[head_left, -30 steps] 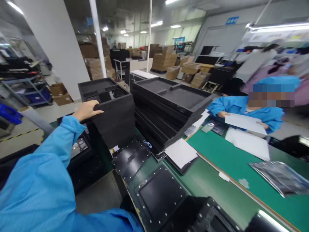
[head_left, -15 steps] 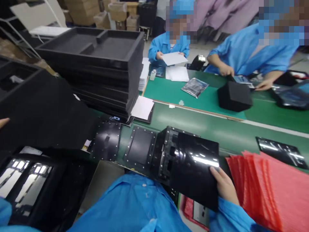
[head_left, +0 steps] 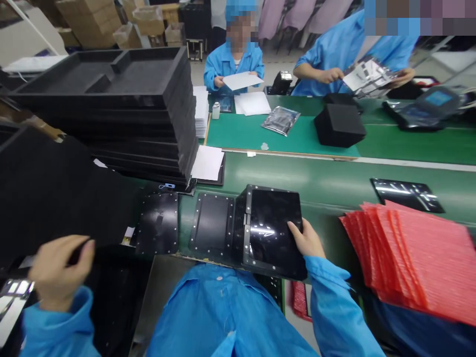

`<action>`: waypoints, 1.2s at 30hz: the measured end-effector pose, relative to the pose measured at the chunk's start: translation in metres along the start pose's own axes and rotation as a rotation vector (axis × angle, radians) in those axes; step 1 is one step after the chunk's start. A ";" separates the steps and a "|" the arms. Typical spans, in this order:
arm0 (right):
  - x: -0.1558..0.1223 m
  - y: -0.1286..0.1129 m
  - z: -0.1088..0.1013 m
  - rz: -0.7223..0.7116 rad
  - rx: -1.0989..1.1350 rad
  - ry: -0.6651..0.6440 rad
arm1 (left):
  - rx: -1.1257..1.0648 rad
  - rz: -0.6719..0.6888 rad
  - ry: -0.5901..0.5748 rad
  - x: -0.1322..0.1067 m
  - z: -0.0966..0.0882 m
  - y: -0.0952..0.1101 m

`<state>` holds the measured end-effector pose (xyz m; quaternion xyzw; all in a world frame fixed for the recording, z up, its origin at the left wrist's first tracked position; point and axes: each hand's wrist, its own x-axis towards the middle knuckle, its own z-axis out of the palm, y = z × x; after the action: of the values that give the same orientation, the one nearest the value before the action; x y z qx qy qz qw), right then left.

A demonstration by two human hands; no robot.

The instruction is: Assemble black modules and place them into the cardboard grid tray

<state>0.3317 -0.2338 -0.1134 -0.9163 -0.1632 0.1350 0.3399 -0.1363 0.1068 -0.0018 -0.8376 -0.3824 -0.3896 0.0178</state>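
- Head view: the right hand (head_left: 307, 239) holds the panel (head_left: 273, 225) at its near right corner. The thumb lies on the glossy face and the fingers are hidden underneath. A corner grip probably keeps prints off most of that face.
- The panel sits at the near edge of the belt (head_left: 334, 181), in front of the person's body. Its left side meets a riveted plate (head_left: 211, 223), and a second plate (head_left: 158, 223) lies just left of that.
- The left hand (head_left: 59, 270), near left, is closed on the near edge of a foam tray (head_left: 55, 193). Blur hides the fingertips. An edge hold likely suits so wide and light a piece.
- The tray stack (head_left: 111, 99) stands far left, just beyond the foam tray, and is probably kept close for easy picking.
- The red bags (head_left: 416, 258) lie fanned at near right, close to the right hand but not touching it. The fanning probably lets one be taken singly.
- A black bag (head_left: 407, 194) lies flat on the belt beyond the red bags.
- On the far side, one co-worker holds a white sheet (head_left: 241, 79) and another holds a silver bag (head_left: 368, 74). A foam block (head_left: 339, 124) rests between them.
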 end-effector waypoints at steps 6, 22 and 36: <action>-0.031 0.015 -0.001 -0.208 -0.396 0.076 | -0.670 -0.004 -0.392 -0.065 0.103 0.131; -0.113 0.088 0.032 0.213 0.719 -0.152 | -0.896 -0.622 -1.151 -0.171 0.203 0.264; 0.100 -0.010 0.025 -0.012 0.673 -0.310 | -0.828 -0.609 -0.825 0.010 0.327 0.300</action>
<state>0.4121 -0.1726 -0.1386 -0.7211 -0.1644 0.3162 0.5942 0.2730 0.0082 -0.1417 -0.7101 -0.3965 -0.1391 -0.5649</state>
